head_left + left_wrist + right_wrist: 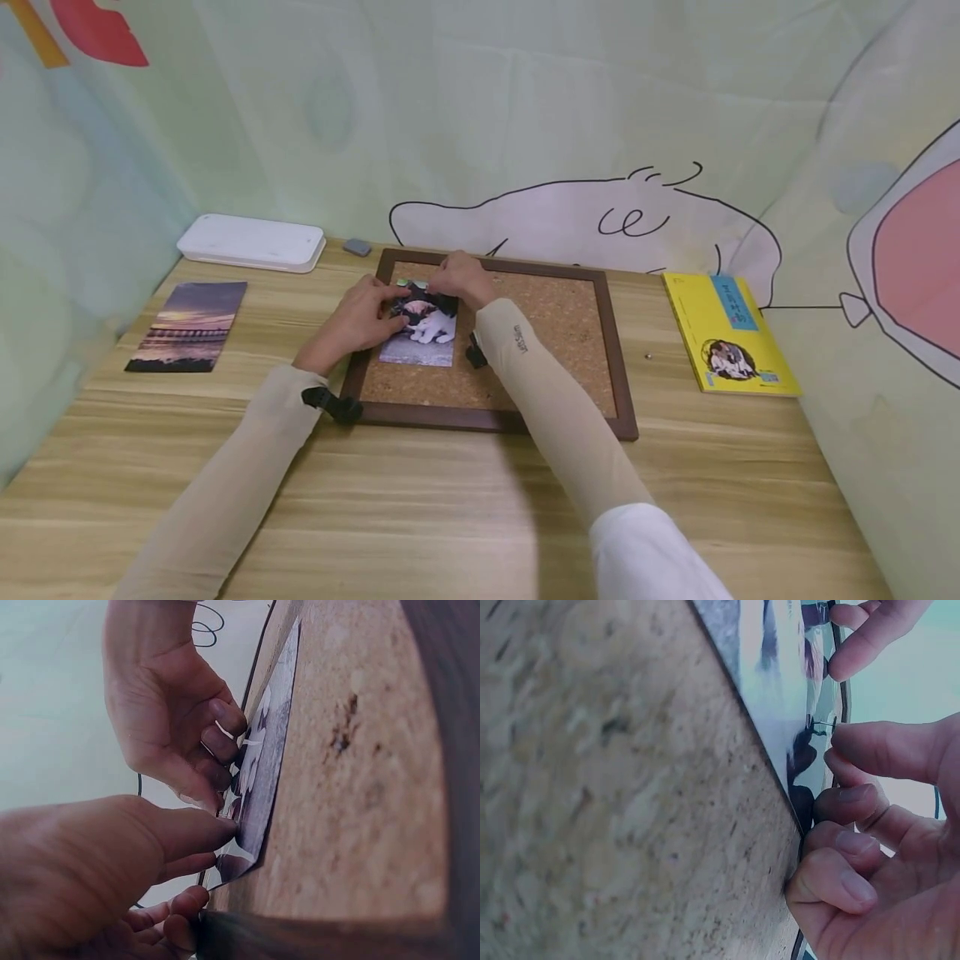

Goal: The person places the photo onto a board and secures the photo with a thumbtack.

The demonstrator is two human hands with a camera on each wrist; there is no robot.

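Note:
A photo of a black-and-white cat [431,327] lies on the left part of a brown-framed cork board [555,350]. With its thumb and index finger fairly straight, my left hand [363,315] presses on the photo's left side; its other fingers are at the frame in the left wrist view. At the photo's top edge, my right hand [463,279] pinches a thumbtack, its head hidden by the fingertips. The thin metal point [823,726] shows in the right wrist view, directed at the photo, and the remaining fingers curl beside the photo's edge.
Left of the board lies a sunset photo [187,327], with a white case [251,242] behind it. A small grey block [357,247] sits near the board's back left corner. To the right are a tiny tack-like piece [648,357] and a yellow book [731,333].

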